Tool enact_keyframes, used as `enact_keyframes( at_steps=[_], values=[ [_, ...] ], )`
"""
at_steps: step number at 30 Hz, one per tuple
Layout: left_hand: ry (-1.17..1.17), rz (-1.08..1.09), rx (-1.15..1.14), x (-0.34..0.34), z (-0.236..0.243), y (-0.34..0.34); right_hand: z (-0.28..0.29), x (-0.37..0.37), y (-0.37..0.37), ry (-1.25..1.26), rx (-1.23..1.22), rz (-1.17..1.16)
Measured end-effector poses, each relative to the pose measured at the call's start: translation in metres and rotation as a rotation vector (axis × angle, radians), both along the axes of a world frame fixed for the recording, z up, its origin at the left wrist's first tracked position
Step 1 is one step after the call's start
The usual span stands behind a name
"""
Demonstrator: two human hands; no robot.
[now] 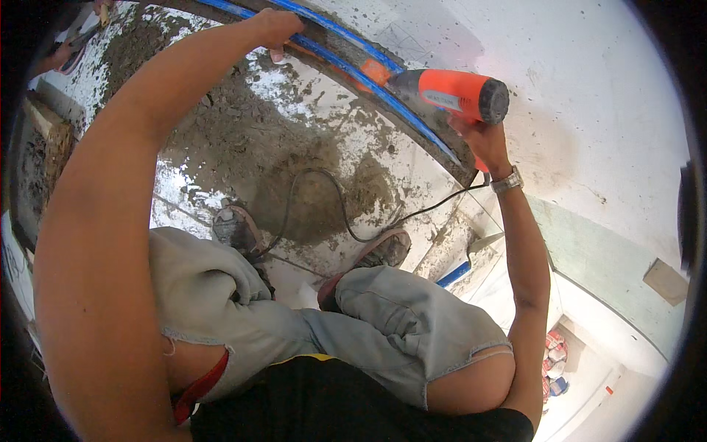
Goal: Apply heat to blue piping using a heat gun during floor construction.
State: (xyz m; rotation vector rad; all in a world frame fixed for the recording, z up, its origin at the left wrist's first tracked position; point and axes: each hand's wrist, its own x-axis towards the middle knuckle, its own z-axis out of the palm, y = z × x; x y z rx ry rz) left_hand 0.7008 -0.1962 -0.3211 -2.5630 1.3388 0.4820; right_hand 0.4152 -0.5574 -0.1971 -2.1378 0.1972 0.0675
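Note:
My left hand (280, 29) grips one of two blue pipes (336, 60) lying in a muddy groove along the foot of the wall at the top. My right hand (482, 140) holds an orange heat gun (449, 94) with a black rear cap. Its nozzle (403, 83) lies over the pipes, beside a small orange piece (375, 71). The gun's black cord (434, 210) hangs from the handle and loops across the dirty tiles by my shoes (383, 250).
A white wall (574, 125) rises at the right. A blue-handled tool (464, 265) lies right of my shoes. Another person's hand (62, 55) is at the upper left, above a rough wooden piece (51, 132). Red-and-white items (556, 357) are piled at the lower right.

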Motion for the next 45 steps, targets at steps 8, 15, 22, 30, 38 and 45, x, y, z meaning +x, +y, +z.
enact_keyframes(
  at_steps=[8,15,22,30,38,45],
  values=[
    [-0.007,0.04,0.001,-0.0019,-0.0014,0.0023,0.0045,0.0055,0.0062,-0.005,-0.042,0.037],
    [0.017,0.034,0.035,-0.0013,0.0022,-0.0039,0.0028,0.0032,0.0036,0.044,-0.005,-0.004],
    [-0.016,0.01,-0.009,0.0026,-0.0057,0.0025,0.0067,0.0062,0.0051,0.022,-0.078,0.031],
    [-0.013,0.01,0.012,0.0006,-0.0025,-0.001,0.0077,0.0081,0.0057,0.04,-0.053,0.043],
    [-0.019,0.018,0.016,0.0028,-0.0061,0.0008,0.0082,0.0086,0.0044,0.08,-0.037,0.005],
    [-0.043,0.017,-0.021,-0.0015,-0.0051,-0.0004,0.006,0.0077,0.0061,0.022,-0.005,0.019]
  ],
)
